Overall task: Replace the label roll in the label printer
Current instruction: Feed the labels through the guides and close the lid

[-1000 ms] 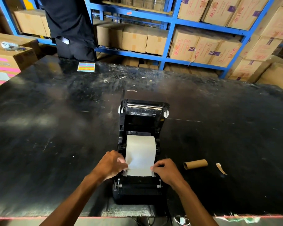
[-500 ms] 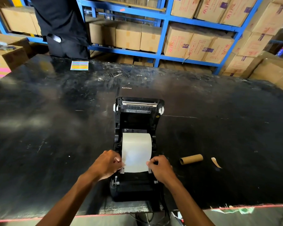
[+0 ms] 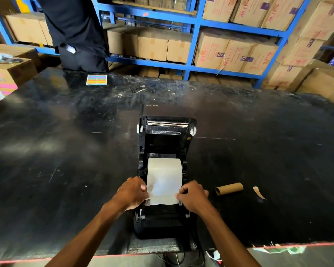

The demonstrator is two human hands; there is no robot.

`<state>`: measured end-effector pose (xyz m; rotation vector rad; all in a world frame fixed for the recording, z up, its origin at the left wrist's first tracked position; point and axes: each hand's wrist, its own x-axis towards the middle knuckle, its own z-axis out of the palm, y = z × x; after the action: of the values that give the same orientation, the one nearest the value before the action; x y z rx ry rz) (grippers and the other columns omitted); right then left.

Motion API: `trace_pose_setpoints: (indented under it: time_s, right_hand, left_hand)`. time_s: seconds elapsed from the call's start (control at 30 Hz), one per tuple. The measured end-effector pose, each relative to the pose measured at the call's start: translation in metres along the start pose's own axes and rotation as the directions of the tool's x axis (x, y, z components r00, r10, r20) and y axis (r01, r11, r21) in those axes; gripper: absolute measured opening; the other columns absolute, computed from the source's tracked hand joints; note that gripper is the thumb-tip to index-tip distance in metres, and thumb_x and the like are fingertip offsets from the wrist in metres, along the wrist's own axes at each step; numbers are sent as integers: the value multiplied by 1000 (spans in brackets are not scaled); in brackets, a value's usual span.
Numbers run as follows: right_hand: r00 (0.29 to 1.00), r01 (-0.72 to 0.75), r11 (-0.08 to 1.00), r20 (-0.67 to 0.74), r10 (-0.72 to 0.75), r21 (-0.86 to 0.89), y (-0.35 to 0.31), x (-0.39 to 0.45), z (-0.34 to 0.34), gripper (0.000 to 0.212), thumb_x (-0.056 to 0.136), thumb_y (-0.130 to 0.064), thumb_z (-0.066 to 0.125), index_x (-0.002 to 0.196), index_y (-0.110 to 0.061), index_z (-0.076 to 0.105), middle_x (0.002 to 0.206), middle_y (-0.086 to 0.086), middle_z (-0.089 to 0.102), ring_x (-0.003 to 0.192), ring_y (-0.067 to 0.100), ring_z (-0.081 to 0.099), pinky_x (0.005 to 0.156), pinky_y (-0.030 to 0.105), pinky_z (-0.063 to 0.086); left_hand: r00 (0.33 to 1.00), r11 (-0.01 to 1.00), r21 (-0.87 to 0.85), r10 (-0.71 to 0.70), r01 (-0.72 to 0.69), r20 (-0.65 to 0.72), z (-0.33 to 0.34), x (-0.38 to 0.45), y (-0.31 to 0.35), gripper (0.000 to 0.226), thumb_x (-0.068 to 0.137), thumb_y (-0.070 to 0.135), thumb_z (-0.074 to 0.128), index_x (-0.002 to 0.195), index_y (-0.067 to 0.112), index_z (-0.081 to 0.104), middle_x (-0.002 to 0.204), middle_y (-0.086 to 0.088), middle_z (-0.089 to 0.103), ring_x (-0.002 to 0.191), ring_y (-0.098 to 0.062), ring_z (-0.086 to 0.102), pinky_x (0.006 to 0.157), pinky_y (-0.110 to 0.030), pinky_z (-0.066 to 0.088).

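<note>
While the empty brown cardboard core (image 3: 229,188) lies at three o'clock, left hand (image 3: 132,192) and right hand (image 3: 192,195) pinch the white label strip (image 3: 164,182) in the open black printer (image 3: 165,176); lid closing remains.

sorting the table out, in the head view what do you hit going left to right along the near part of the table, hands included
left hand → label paper in the open label printer → right hand → empty cardboard core → small paper scrap
</note>
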<state>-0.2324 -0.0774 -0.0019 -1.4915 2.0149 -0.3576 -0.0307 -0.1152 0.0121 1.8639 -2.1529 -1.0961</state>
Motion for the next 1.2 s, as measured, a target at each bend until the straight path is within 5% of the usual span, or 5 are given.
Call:
trace_pose_setpoints:
  time_s: [0.13,0.5,0.73,0.9,1.2]
  right_hand:
    - [999,-48,982,26,44,182,4,-4,-3,23,82,-24,64,62,-14,67,88,-5,72,92,18,61,91,37,32]
    - [997,-61,989,58,54,135,0,1,-12,24,81,-33,66,73,-11,73,87,-1,74,91,19,64,95,41,38]
    - [992,-64,991,113,51,116,-1,-1,-10,24,78,-25,65,54,-24,68,59,-17,65,74,12,59,90,46,46]
    - [1000,-24,997,6,24,75,-7,-7,-10,34,83,-23,61,49,-23,58,84,-8,67,95,19,61,92,37,35]
    - [998,-55,968,-15,61,245,-2,-12,0,27,78,-27,69,52,-24,63,71,-5,69,81,18,64,91,48,48]
  left_hand:
    - [1000,1000,9,-9,9,13,-4,2,0,9,82,16,66,79,8,70,88,-8,73,76,-21,69,73,-35,59]
    - [999,999,-10,37,-37,36,-6,-1,-1,23,83,13,65,60,12,66,72,-4,71,66,-16,64,54,-19,44]
    - [998,997,-41,70,-70,-6,-7,-2,-5,33,84,15,63,51,14,55,60,1,59,57,-11,53,53,-22,40]
    - [995,994,51,97,-99,40,-11,-3,-1,38,89,12,57,52,21,52,69,-2,64,62,-14,59,52,-20,41]
    - [995,995,14,102,-102,2,-7,-6,-1,30,88,24,64,59,21,58,73,-1,65,67,-15,60,61,-27,45]
